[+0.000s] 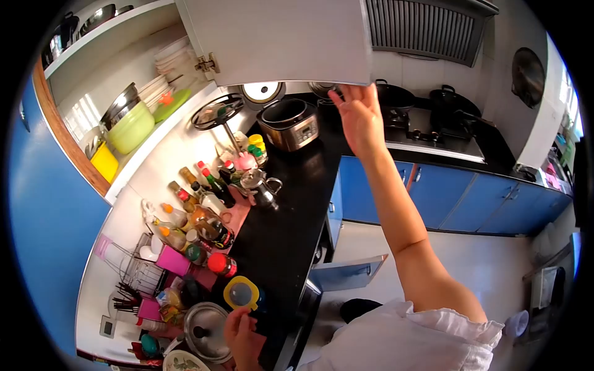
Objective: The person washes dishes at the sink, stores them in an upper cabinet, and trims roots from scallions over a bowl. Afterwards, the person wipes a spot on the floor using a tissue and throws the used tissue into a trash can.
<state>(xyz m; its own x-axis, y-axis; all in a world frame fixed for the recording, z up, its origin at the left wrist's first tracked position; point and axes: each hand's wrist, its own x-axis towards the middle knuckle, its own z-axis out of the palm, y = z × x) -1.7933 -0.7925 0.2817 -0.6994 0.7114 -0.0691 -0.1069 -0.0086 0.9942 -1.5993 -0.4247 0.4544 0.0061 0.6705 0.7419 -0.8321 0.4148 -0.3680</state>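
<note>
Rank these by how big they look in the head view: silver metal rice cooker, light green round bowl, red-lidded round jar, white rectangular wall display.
Largest to smallest:
1. Silver rice cooker
2. Light green bowl
3. Red-lidded jar
4. White wall display

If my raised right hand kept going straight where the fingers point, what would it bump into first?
Probably the lower edge of the open cabinet door; your right hand's fingertips look right by it, though depth is unclear.
</note>
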